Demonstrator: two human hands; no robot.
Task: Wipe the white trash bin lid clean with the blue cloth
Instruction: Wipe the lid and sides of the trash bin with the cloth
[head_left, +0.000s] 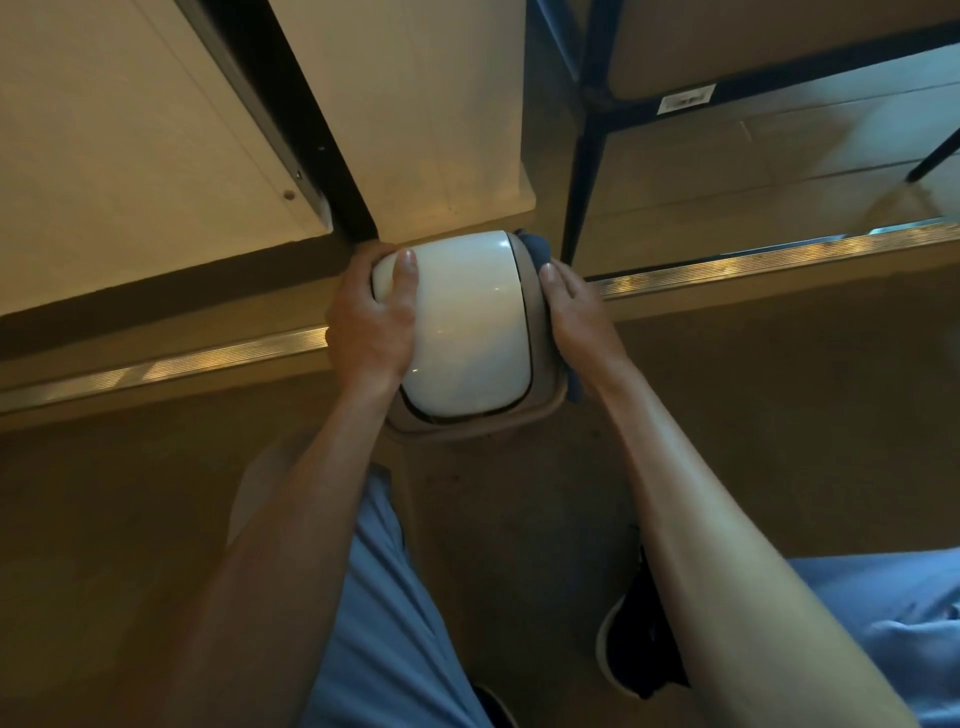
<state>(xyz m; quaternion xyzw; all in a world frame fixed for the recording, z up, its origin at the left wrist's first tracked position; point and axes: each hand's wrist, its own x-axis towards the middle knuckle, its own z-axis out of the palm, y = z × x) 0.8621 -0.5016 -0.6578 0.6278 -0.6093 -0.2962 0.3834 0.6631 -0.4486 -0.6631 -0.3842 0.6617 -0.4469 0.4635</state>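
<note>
The white domed trash bin lid (467, 312) sits in its beige rim on the floor, straight below me. My left hand (371, 317) grips the lid's left side, thumb lying on top and fingers wrapped round its edge. My right hand (574, 317) lies flat along the bin's right rim, pressing the blue cloth (537, 247) against it. Only bits of the cloth show, one above the fingertips and one under the wrist.
A ribbed metal floor strip (727, 270) runs behind the bin. White cabinet panels (130, 156) stand at the back left. A dark chair leg (584, 171) comes down just right of the bin. My knees in blue trousers and a black shoe (639, 639) are below.
</note>
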